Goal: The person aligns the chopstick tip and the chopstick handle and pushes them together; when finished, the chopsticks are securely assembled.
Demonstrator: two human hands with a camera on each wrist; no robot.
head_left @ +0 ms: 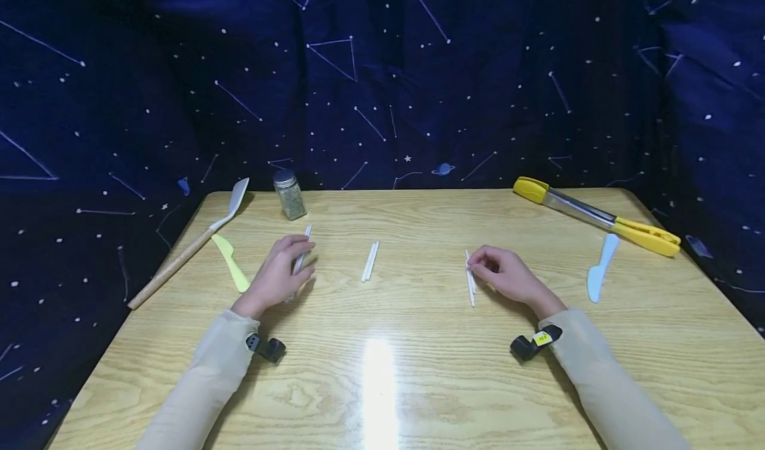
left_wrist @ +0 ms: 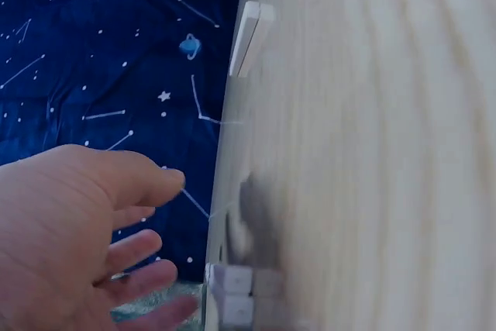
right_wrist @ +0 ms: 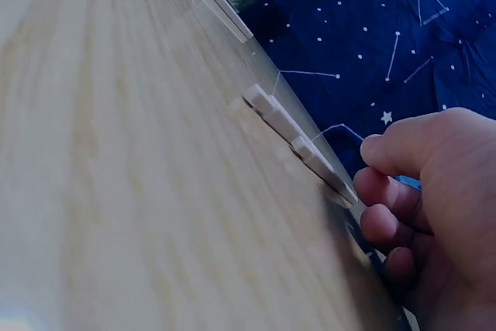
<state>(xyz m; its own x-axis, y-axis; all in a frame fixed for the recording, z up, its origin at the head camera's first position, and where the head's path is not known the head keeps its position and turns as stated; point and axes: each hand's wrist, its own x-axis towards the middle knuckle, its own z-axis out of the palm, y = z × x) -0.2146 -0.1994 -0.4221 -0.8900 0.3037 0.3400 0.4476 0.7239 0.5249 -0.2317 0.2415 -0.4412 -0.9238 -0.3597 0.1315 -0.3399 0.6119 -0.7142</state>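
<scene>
Over a pair of thin white sticks (head_left: 301, 262) on the left of the table, my left hand (head_left: 281, 271) hovers with spread, bent fingers. The left wrist view shows these sticks (left_wrist: 238, 292) below the fingertips and apart from them. Another white pair (head_left: 370, 261) lies side by side mid-table. On the right, my right hand (head_left: 505, 274) is beside a third set of white sticks (head_left: 469, 287), slightly offset lengthwise. In the right wrist view its fingers curl loosely, thumb apart from index, near the end of the sticks (right_wrist: 291, 133); nothing is seen pinched.
To the left lie a wooden-handled spatula (head_left: 179, 261) and a yellow plastic knife (head_left: 232, 262). A spice jar (head_left: 289, 196) stands at the back left. Yellow-ended tongs (head_left: 597, 216) and a light blue plastic knife (head_left: 601, 268) lie right. Starry dark cloth (head_left: 382, 91) hangs behind the table.
</scene>
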